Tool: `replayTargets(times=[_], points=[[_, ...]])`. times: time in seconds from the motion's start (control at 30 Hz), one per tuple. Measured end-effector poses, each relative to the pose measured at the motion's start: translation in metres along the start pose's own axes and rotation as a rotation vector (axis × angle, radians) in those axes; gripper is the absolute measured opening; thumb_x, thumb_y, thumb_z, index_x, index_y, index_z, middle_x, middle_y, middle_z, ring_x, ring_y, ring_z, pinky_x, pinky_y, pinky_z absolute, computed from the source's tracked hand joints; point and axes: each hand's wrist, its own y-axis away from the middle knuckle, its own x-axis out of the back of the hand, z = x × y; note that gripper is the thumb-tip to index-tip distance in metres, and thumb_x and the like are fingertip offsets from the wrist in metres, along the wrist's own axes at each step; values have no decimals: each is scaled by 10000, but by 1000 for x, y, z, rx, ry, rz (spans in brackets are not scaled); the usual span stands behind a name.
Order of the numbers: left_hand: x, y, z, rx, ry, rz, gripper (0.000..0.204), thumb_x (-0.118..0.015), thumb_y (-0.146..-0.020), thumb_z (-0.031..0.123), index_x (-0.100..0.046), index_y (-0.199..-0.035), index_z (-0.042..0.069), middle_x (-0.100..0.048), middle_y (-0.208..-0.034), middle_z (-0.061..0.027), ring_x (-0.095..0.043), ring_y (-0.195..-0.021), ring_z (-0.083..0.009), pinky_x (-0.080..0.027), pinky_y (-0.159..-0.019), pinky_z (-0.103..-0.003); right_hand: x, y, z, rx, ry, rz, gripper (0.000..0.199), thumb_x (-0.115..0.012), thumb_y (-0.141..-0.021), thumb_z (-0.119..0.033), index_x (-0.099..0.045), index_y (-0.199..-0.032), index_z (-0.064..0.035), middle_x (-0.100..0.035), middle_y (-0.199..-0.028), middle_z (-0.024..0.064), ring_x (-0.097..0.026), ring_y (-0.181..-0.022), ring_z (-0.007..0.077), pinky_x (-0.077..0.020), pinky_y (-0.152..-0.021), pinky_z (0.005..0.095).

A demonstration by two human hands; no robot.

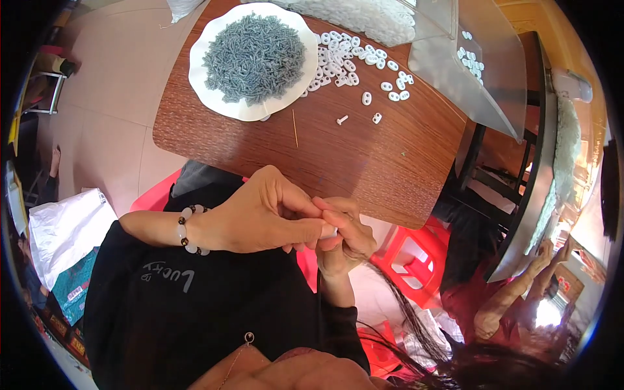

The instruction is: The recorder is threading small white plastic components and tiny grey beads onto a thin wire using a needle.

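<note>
Near the table's front edge, my left hand [253, 214] and my right hand [348, 237] meet fingertip to fingertip. Both are closed in a pinch around a small white plastic piece [334, 232], of which only a sliver shows between the fingers. A beaded bracelet [182, 229] circles my left wrist. Beyond my hands lie a white pin-shaped plastic part [342, 120] and a single white two-hole piece [376, 118]. Many more white oval two-hole pieces [333, 62] are scattered beside a white scalloped plate [201, 81] heaped with small grey-blue springs [255, 55].
A thin stick [295, 128] rests on the brown wooden table [260, 153]. At the back right stands a translucent plastic bin [494, 97] with several white pieces in it. Red plastic stools [416, 260] are below the table. Another person's arms [520, 292] show at the far right.
</note>
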Motion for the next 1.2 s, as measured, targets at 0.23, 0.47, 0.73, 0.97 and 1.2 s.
replayTargets(times=[0.23,0.47,0.73,0.97,1.2], points=[[4,-7,-7,-37,37,-17,162,-664,-869,133,-711,-844,-20,-655,-672,-75,-590,-549,-73,-461,-479,-196,-5,-1,5,-6,29,63,245,-642,-885,-218,-687,-990,-1,-689,-969,175,-638,-854,235,-508,-736,308],[3,-27,-1,-125,25,-2,189,-648,-886,146,-704,-816,-21,-645,-657,-66,-563,-525,-68,-444,-477,-193,9,-18,8,-196,-110,-32,366,-633,-884,-269,-635,-1130,2,-625,-1088,166,-596,-945,200,-478,-816,302],[6,-46,0,-170,-91,141,270,-654,-892,231,-684,-734,15,-618,-624,-17,-509,-501,-40,-379,-442,-180,24,-41,23,-332,-411,-109,795,-785,-690,-369,-481,-1311,23,-556,-1247,221,-557,-1133,260,-451,-944,383],[5,-50,-1,-191,-96,176,277,-648,-897,254,-687,-748,25,-593,-604,10,-478,-496,-22,-354,-438,-165,32,-49,31,-265,-375,-177,650,-782,-730,-273,-536,-1253,25,-585,-1205,193,-559,-1117,238,-439,-942,345],[3,-57,-9,-158,-23,101,224,-609,-922,231,-687,-912,20,-588,-688,13,-456,-519,-13,-339,-440,-163,42,-62,12,-296,-126,-77,359,-761,-763,-163,-659,-1064,5,-655,-1038,93,-582,-875,130,-463,-795,262]])
